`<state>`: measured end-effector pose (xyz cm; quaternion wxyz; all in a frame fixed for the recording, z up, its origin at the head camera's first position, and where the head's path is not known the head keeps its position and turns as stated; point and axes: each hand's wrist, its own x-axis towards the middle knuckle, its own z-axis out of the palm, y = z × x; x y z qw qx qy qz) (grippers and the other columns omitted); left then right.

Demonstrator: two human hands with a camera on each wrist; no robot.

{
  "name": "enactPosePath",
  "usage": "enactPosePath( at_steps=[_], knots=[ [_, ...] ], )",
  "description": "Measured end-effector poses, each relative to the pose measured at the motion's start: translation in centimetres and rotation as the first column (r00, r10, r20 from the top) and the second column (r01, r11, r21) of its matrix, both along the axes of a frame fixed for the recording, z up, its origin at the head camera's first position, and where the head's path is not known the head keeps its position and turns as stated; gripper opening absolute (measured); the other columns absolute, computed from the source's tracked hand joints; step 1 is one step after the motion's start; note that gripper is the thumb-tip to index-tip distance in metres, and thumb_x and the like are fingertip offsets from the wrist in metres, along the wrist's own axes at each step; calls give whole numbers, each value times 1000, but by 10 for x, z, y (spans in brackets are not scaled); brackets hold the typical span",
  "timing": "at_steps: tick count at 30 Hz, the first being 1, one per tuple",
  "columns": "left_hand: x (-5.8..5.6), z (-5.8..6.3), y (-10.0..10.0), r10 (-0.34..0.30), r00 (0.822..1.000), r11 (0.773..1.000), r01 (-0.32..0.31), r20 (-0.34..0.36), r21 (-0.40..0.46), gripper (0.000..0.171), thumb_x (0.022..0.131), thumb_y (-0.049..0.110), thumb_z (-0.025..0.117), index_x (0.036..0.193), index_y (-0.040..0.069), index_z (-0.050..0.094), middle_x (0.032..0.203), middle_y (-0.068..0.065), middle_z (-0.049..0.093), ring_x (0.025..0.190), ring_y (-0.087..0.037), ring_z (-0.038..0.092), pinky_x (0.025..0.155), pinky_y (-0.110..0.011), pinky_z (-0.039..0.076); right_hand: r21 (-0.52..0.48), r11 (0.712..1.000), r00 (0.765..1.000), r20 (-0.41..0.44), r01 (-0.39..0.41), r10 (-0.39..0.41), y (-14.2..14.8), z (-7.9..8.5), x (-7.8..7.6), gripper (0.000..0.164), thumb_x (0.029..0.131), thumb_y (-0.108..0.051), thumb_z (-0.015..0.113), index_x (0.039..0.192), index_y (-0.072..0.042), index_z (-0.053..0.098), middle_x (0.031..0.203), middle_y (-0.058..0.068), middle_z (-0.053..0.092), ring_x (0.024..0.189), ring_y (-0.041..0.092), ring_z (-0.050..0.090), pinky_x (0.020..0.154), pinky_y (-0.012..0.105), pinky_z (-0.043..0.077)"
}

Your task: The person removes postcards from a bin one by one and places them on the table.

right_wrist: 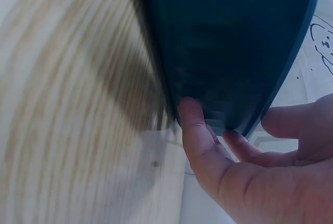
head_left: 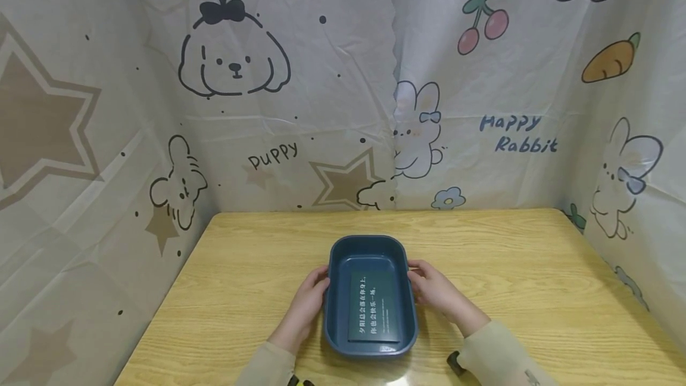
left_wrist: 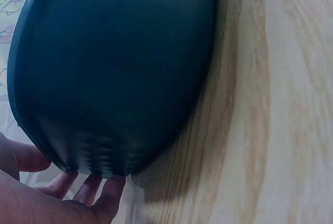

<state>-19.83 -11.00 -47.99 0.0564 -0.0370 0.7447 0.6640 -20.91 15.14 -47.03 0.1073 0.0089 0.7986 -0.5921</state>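
A dark blue plastic storage bin with rounded corners is at the front middle of the wooden table. Inside it lies a dark green booklet with white Chinese characters, flat against the floor of the bin. My left hand holds the bin's left side; the left wrist view shows its thumb by the rim and its fingertips on the outer wall. On the opposite side my right hand grips the bin, fingers against the outer wall and thumb at the rim. The booklet is out of sight in both wrist views.
The light wooden table extends on both sides of the bin and behind it. White cloth curtains printed with cartoon animals and stars enclose the left, back and right. A small black object shows beside the right sleeve.
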Motion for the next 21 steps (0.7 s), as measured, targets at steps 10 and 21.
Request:
enactPosePath(
  at_steps=[10, 21],
  knots=[
    [3, 0, 2, -2, 1000, 1000, 2, -7, 1, 44, 99, 12, 40, 140, -5, 39, 146, -30, 37, 132, -41, 33, 111, -58, 30, -3, 1000, 1000, -8, 5, -5, -1, 1, 6, 37, 101, -13, 41, 135, 2, 44, 112, 22, 57, 83, 22, 58, 67, 40, 58],
    [10, -1, 2, 18, 1000, 1000, -18, -8, -25, 42, 99, 13, 40, 139, 0, 43, 146, -27, 40, 133, -41, 32, 112, -60, 26, -4, 1000, 999, -36, -9, 9, -2, 0, 12, 38, 101, -12, 41, 135, 3, 43, 117, 26, 57, 89, 26, 62, 72, 46, 60]
  ],
)
